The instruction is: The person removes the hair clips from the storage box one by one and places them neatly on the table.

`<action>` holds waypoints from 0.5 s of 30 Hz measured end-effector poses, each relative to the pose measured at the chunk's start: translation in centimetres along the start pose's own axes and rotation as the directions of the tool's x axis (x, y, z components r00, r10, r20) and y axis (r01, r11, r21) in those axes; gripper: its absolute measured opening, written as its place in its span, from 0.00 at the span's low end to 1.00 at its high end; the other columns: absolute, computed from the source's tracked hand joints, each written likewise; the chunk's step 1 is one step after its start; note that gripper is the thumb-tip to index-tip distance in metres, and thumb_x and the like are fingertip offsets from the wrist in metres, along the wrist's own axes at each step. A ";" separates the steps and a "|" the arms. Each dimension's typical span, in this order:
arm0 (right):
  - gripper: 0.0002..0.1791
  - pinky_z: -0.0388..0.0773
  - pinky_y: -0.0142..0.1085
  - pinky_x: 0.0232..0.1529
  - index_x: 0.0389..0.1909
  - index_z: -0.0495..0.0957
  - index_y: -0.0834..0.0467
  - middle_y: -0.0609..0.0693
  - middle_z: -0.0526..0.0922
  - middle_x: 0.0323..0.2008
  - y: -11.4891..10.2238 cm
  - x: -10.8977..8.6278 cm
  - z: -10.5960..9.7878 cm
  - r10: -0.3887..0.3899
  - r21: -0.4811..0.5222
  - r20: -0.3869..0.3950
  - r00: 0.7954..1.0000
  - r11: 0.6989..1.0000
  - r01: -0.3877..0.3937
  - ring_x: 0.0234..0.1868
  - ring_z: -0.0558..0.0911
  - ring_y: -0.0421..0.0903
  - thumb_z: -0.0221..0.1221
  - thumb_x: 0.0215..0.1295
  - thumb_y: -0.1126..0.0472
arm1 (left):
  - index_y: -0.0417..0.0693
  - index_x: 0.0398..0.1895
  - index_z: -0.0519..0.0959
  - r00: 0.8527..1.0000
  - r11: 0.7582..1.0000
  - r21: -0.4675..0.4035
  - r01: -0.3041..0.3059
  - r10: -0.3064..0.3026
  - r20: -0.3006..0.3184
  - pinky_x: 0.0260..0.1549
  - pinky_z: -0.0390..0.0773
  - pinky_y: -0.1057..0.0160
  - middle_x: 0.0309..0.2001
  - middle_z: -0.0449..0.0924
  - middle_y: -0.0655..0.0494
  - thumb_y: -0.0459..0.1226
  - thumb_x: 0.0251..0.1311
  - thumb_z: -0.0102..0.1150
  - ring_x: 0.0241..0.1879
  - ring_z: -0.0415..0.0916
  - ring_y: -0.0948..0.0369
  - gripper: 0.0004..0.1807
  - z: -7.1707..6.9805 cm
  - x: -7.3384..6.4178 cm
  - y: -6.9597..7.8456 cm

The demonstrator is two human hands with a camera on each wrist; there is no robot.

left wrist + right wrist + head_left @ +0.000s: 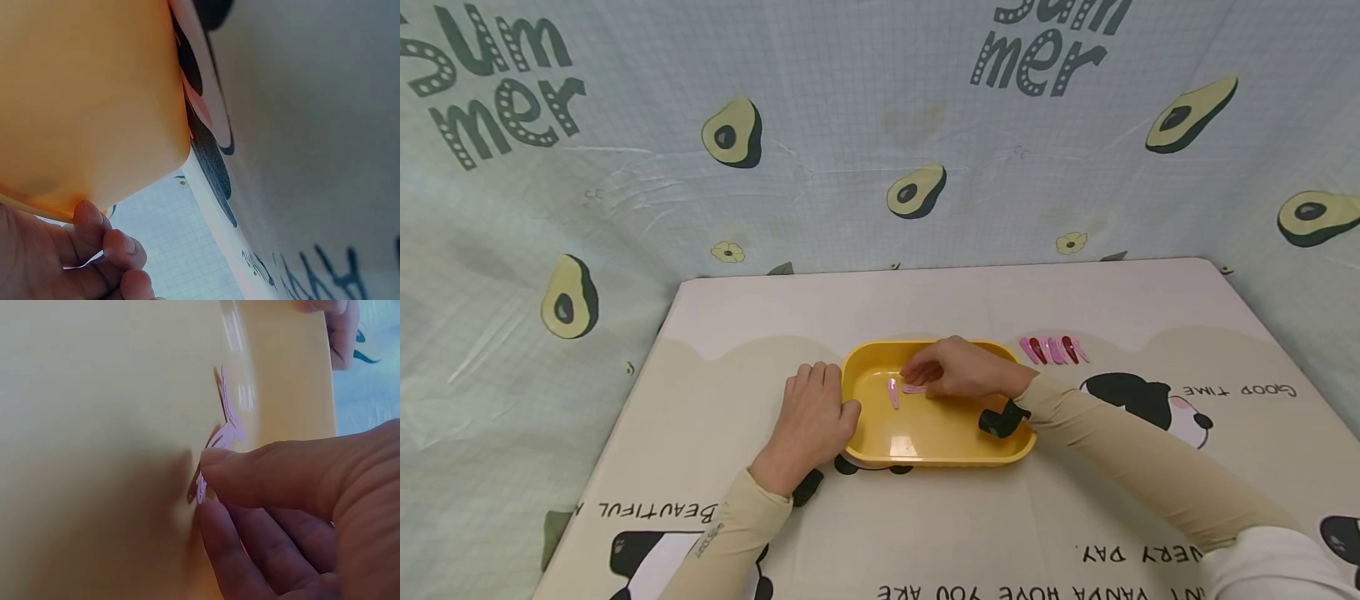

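Observation:
A yellow plastic tray (940, 437) lies in front of me. My left hand (811, 421) grips its left rim, with the thumb over the edge and curled fingertips (122, 247) outside below it. Inside the tray, my right hand (962, 367) pinches a pink hair clip (220, 439) between thumb and index finger, low over the tray floor. The thumb covers part of that clip. Another pink hair clip (892, 393) lies just left of it, its end close to the pinched one.
Behind the tray's right end, several pink and dark red hair clips (1054, 350) lie side by side in a row on the table. A printed cloth (760, 317) covers the table. A hanging avocado-print sheet (820, 167) stands along the back and sides.

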State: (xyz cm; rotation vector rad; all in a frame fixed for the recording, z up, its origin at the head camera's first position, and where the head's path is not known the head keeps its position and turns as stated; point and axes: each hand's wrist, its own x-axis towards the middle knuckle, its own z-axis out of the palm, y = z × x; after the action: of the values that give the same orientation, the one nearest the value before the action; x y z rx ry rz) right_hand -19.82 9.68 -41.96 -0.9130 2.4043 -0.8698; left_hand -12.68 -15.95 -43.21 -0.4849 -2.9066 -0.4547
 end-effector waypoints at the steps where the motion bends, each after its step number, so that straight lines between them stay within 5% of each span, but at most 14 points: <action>1: 0.18 0.84 0.38 0.57 0.55 0.84 0.61 0.53 0.89 0.50 0.0 0.0 0.0 -0.003 -0.006 0.001 1.000 1.000 0.003 0.50 0.88 0.44 0.64 0.63 0.71 | 0.39 0.34 0.71 1.000 1.000 0.000 0.000 0.000 -0.001 0.39 0.60 0.57 0.29 0.65 0.50 0.39 0.61 0.53 0.34 0.60 0.52 0.10 0.0 0.0 0.0; 15: 0.14 0.83 0.32 0.51 0.50 0.86 0.58 0.48 0.89 0.44 0.1 0.1 0.3 -0.050 -0.114 0.011 0.999 0.992 0.051 0.43 0.84 0.38 0.65 0.64 0.69 | 0.39 0.34 0.71 1.000 1.000 0.001 -0.005 0.005 -0.006 0.38 0.60 0.57 0.29 0.65 0.50 0.39 0.61 0.53 0.34 0.59 0.52 0.10 0.1 0.0 -0.1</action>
State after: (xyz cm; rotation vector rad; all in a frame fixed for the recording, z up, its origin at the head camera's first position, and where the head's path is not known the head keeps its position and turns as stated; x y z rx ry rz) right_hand -19.70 9.54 -42.25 -1.0219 2.4549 -0.7506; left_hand -12.69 -15.98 -43.32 -0.4894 -2.8987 -0.4526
